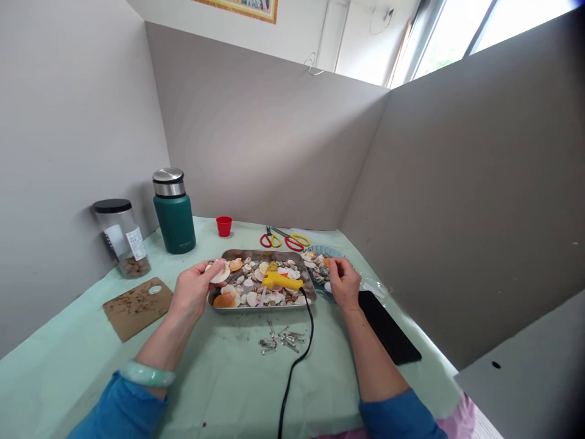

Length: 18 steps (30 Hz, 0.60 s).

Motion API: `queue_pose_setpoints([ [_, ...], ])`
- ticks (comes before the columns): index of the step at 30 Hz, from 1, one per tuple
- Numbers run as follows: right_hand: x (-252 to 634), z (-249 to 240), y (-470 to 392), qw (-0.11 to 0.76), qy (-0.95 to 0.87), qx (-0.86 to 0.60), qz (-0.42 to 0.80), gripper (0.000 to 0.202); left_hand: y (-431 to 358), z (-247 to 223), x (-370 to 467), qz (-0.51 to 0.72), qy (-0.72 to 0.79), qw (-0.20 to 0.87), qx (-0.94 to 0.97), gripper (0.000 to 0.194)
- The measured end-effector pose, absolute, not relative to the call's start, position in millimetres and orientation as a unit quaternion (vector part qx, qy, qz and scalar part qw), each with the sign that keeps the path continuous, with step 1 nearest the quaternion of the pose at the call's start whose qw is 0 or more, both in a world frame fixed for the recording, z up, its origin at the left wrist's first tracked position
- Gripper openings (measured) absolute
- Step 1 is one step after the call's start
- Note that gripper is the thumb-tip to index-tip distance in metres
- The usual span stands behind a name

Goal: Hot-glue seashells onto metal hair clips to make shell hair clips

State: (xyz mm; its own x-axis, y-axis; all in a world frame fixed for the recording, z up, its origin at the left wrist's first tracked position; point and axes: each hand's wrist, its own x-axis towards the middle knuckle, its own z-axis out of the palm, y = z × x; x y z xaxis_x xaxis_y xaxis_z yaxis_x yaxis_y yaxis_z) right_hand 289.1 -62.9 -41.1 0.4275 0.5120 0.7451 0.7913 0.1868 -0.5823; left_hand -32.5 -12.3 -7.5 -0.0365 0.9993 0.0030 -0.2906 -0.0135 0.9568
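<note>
Between the thumb and fingers of my left hand is a pale seashell, held over the left end of a metal tray. Many shells of mixed sizes fill this tray, and a yellow glue gun lies on top of them with its nozzle pointing down. My right hand is at a blue scalloped plate heaped with small shells. Its fingers are pinched together at the plate's right side; what they hold, if anything, is too small to make out.
Several metal clips lie before the tray, beside the glue gun's black cord. Scissors and a red cup stand behind. Leftward are a green flask, a jar and cardboard; rightward, a black slab.
</note>
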Motion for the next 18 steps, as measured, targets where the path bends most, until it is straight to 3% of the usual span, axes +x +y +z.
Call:
queue_pose_setpoints([
  [9, 291.3, -41.3, -63.4, 0.561, -0.509, -0.642, -0.115, 0.031, -9.5, -11.8, -30.1, 0.568, 0.431, 0.568, 0.411, 0.034],
  [18, 286.8, -40.3, -65.0, 0.553, -0.52, -0.643, -0.098, 0.034, -16.8, -6.2, -32.0, 0.543, 0.406, 0.588, 0.441, 0.045],
])
